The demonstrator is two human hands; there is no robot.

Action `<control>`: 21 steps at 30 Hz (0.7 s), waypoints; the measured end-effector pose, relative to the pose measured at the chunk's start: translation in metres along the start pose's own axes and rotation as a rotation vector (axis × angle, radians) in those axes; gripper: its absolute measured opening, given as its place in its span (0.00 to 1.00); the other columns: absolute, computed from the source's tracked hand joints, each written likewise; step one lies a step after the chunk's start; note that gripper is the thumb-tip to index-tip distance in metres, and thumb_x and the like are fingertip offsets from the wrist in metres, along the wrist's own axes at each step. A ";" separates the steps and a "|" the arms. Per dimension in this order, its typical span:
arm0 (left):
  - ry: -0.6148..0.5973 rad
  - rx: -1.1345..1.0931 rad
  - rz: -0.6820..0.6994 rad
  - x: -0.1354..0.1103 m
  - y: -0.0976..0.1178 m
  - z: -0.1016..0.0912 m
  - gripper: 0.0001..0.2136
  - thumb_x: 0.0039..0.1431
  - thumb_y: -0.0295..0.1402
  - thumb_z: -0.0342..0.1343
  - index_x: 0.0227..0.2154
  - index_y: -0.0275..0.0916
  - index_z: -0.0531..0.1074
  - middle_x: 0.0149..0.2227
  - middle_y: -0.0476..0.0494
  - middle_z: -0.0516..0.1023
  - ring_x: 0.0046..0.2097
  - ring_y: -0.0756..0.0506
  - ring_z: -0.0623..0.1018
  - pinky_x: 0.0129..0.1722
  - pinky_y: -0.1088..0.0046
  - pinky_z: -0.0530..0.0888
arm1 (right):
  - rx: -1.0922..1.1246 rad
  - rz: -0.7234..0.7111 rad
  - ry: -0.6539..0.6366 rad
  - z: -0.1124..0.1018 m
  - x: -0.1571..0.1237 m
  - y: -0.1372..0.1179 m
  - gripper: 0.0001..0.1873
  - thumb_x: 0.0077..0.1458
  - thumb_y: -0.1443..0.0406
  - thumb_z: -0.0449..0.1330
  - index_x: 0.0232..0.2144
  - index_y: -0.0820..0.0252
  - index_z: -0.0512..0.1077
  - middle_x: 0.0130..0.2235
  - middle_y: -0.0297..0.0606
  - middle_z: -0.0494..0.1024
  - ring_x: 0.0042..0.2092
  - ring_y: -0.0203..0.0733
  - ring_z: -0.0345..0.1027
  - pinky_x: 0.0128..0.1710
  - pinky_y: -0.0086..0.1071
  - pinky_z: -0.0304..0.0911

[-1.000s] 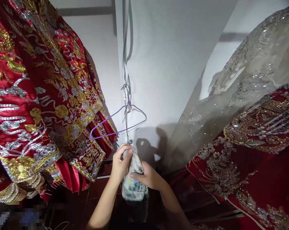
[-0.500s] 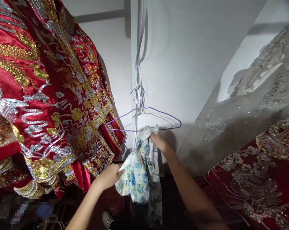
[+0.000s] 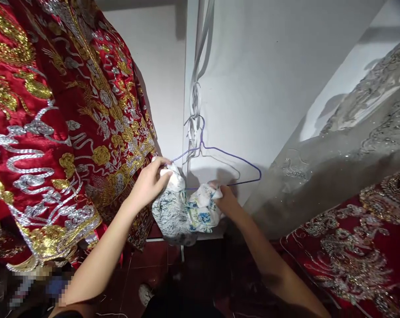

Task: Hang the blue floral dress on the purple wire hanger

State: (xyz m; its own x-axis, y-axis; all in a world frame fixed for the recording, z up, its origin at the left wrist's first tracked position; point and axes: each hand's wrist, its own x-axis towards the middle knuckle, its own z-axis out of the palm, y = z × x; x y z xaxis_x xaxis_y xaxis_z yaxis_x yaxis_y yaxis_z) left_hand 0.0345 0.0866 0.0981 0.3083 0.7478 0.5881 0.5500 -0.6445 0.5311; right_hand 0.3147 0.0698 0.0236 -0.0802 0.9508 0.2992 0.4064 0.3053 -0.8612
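Observation:
A purple wire hanger (image 3: 231,155) hangs from a white strap against the wall. A white garment with blue and yellow flowers (image 3: 173,216) is stretched between my hands in front of the hanger's lower bar. My left hand (image 3: 152,180) pinches the garment at the hanger's left end, where the fabric covers that corner. Lower and to the right, my right hand (image 3: 224,197) grips a bunched part of it just under the bar; some of those fingers are hidden by cloth. The hanger's right corner is bare.
On the left hangs a red jacket with gold and silver embroidery (image 3: 114,119). A sheer beaded gown (image 3: 296,172) and a dark red beaded dress (image 3: 345,247) hang on the right. The white strap (image 3: 203,44) runs up the wall edge. A shoe (image 3: 145,293) shows on the tiled floor.
My left hand has risen with the garment's edge to the hanger's left corner. My right hand has dropped slightly. The fabric, earlier hanging long, is now gathered up and spread sideways.

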 end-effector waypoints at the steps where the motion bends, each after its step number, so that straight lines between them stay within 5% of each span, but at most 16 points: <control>1: 0.019 0.004 0.018 0.007 -0.001 0.003 0.16 0.60 0.25 0.52 0.50 0.41 0.72 0.44 0.43 0.79 0.45 0.41 0.78 0.48 0.63 0.72 | 0.014 -0.022 -0.069 -0.001 -0.005 -0.007 0.14 0.40 0.70 0.56 0.31 0.56 0.78 0.30 0.36 0.80 0.38 0.50 0.71 0.43 0.39 0.65; 4: -0.003 -0.011 0.080 0.022 -0.013 0.005 0.24 0.54 0.18 0.48 0.50 0.42 0.74 0.44 0.43 0.80 0.47 0.40 0.78 0.51 0.61 0.71 | 0.005 -0.080 -0.140 -0.015 -0.022 -0.022 0.31 0.45 0.70 0.58 0.54 0.53 0.73 0.37 0.37 0.80 0.40 0.49 0.73 0.43 0.38 0.66; 7: -0.018 -0.014 0.099 0.028 -0.028 -0.001 0.23 0.52 0.18 0.49 0.48 0.41 0.76 0.43 0.42 0.79 0.45 0.41 0.78 0.50 0.62 0.72 | -0.052 -0.101 0.229 -0.045 -0.034 -0.019 0.42 0.48 0.68 0.61 0.66 0.54 0.58 0.38 0.40 0.79 0.35 0.44 0.73 0.37 0.36 0.68; 10: -0.028 0.042 0.154 0.030 -0.032 -0.006 0.20 0.56 0.21 0.49 0.48 0.40 0.77 0.42 0.41 0.78 0.45 0.41 0.76 0.50 0.62 0.72 | -0.140 -0.086 0.543 -0.081 -0.036 -0.008 0.41 0.50 0.64 0.64 0.66 0.59 0.60 0.46 0.49 0.79 0.36 0.46 0.75 0.38 0.39 0.70; 12: -0.042 0.096 0.198 0.030 -0.030 -0.006 0.18 0.59 0.23 0.48 0.49 0.41 0.76 0.45 0.39 0.75 0.48 0.41 0.75 0.51 0.62 0.72 | -0.187 -0.036 0.442 -0.107 -0.032 -0.004 0.32 0.49 0.61 0.65 0.58 0.60 0.71 0.45 0.49 0.80 0.39 0.50 0.76 0.39 0.41 0.71; 14: -0.004 0.141 0.199 0.029 -0.028 -0.005 0.16 0.62 0.26 0.48 0.48 0.41 0.77 0.51 0.38 0.72 0.53 0.40 0.73 0.53 0.61 0.71 | -0.178 0.039 0.187 -0.131 -0.027 -0.007 0.23 0.47 0.59 0.66 0.47 0.60 0.79 0.40 0.45 0.82 0.42 0.55 0.76 0.40 0.42 0.72; 17: 0.104 0.168 0.057 0.029 -0.028 0.002 0.13 0.66 0.35 0.49 0.46 0.40 0.76 0.53 0.37 0.71 0.54 0.39 0.72 0.54 0.61 0.70 | -0.064 0.191 -0.134 -0.152 -0.018 -0.016 0.21 0.44 0.55 0.70 0.40 0.59 0.81 0.34 0.41 0.83 0.39 0.55 0.77 0.36 0.40 0.74; 21: 0.111 0.097 -0.114 0.035 -0.021 0.019 0.15 0.68 0.42 0.46 0.46 0.40 0.73 0.44 0.42 0.78 0.45 0.41 0.77 0.46 0.65 0.71 | 0.129 0.182 -0.036 -0.132 -0.009 -0.014 0.26 0.43 0.46 0.69 0.39 0.57 0.80 0.32 0.39 0.83 0.36 0.54 0.78 0.35 0.40 0.74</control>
State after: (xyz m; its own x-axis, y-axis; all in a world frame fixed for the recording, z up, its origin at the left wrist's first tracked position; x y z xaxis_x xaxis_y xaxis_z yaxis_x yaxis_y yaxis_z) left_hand 0.0483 0.1298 0.0962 0.1553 0.7894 0.5939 0.6501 -0.5343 0.5402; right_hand 0.4299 0.0500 0.0872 -0.0497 0.9914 0.1210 0.2972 0.1303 -0.9459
